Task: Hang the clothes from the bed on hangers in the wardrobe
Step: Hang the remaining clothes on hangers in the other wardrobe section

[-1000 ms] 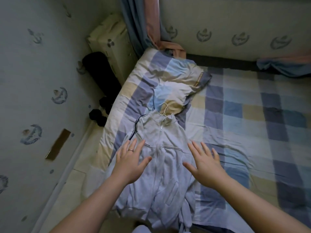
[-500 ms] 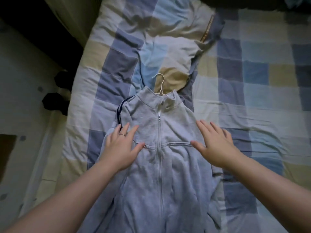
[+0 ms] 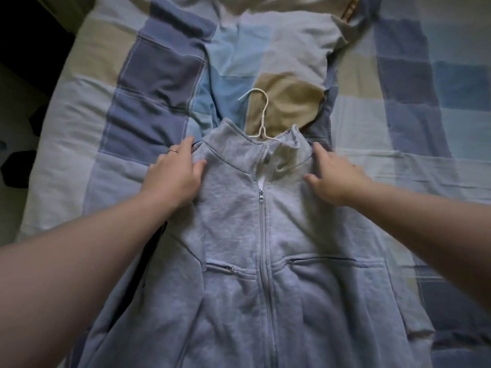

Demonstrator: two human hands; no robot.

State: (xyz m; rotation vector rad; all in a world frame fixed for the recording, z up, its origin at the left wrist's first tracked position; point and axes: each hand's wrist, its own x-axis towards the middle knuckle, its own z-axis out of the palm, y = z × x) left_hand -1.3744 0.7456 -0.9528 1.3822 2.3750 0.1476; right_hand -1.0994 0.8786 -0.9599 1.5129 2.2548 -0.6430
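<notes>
The grey zip-up fleece jacket (image 3: 233, 221) lies flat and front up on the bed (image 3: 53, 160), over its blue, beige and white patchwork quilt (image 3: 148, 75). Its collar is at the far end and the white wire hanger (image 3: 262, 112) is already inside, with only the hook poking out past the collar.

The left grip (image 3: 172, 176) rests on the jacket's left shoulder, thumb on the fleece and fingers reaching over the shoulder edge. It is fairly wide and holds nothing I can see, though I cannot tell whether the fingertips have slipped under the cloth. The right grip (image 3: 337, 179), a little blurred, is also wide, with fingers spread and touching the right shoulder.

The step in hand looks like seating the shoulders on the hanger before lifting. To do it well, feel for the wire arms through the fleece and draw each shoulder evenly over its end, so the collar sits centred on the hook. The zip is closed most of the way, which should keep the jacket from sliding off — then lift by the hook, not the cloth.
</notes>
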